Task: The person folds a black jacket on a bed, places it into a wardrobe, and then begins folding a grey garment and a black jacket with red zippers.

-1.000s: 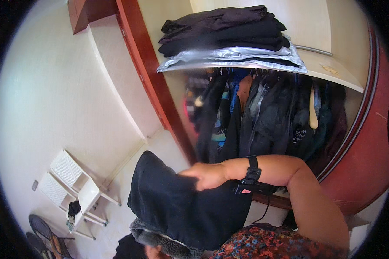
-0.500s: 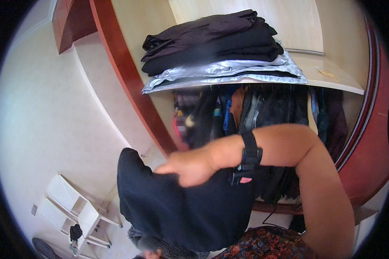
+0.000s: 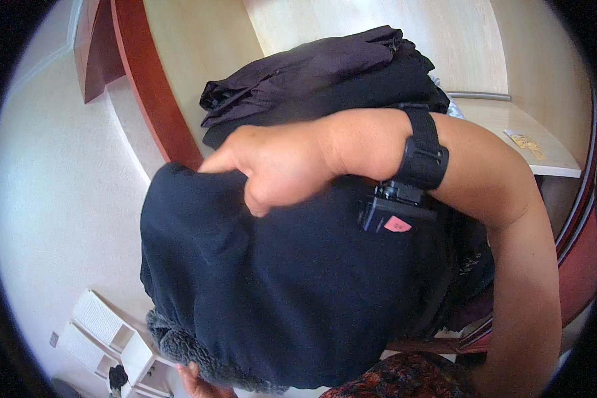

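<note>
A black garment (image 3: pixel 298 278) with grey fleecy cloth (image 3: pixel 192 351) along its lower left edge hangs bunched in front of me. My right hand (image 3: pixel 272 162) is closed on its upper part, the index finger lying along the top edge. At the lower left, my left hand (image 3: pixel 196 381) grips the fleecy cloth from beneath; most of its fingers are hidden. Just behind the garment, a stack of folded dark clothes (image 3: pixel 298 79) sits on the wardrobe shelf. A black strap (image 3: pixel 423 142) with a small device is around my right wrist.
The pale shelf (image 3: pixel 511 123) runs on to the right, with a small yellowish piece (image 3: pixel 525 142) on it. A red-brown wardrobe post (image 3: pixel 154 86) stands at left. White chairs (image 3: pixel 106 331) with a dark cloth are at lower left, by the wall.
The black garment has been raised toward the shelf and now covers the hanging clothes below it. My right hand has moved up and left; more of my left hand shows.
</note>
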